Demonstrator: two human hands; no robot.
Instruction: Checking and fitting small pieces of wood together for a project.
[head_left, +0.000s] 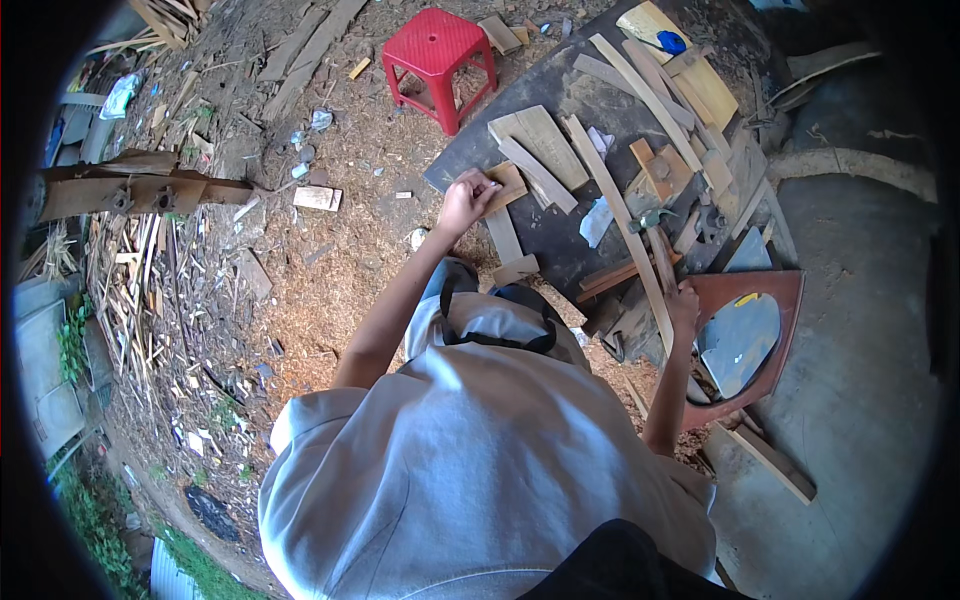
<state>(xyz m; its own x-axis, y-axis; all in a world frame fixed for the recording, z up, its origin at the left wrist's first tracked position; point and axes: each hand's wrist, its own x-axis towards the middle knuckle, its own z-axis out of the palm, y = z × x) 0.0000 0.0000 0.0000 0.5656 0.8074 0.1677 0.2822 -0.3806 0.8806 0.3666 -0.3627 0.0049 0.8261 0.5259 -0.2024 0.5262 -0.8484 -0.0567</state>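
My left hand (463, 203) is closed, its fingertips pinched together over a short wooden block (507, 187) near the edge of a dark board (450, 160). Whatever is between those fingertips is too small to make out. On the right, my right hand (683, 304) is wrapped round the handle of a hammer (652, 222), its head pointing away from me. A long thin wooden strip (612, 205) runs just left of the hammer. Beyond the block lie a wide plank (543, 143) and a narrower grey slat (537, 174).
A red plastic stool (437, 45) stands beyond the board. Right of my right hand is a reddish-brown panel (791, 310) with a round opening. Wood offcuts and a blue tape measure (671, 42) lie at the far right. Sawdust and scrap sticks (150, 290) cover the ground at left.
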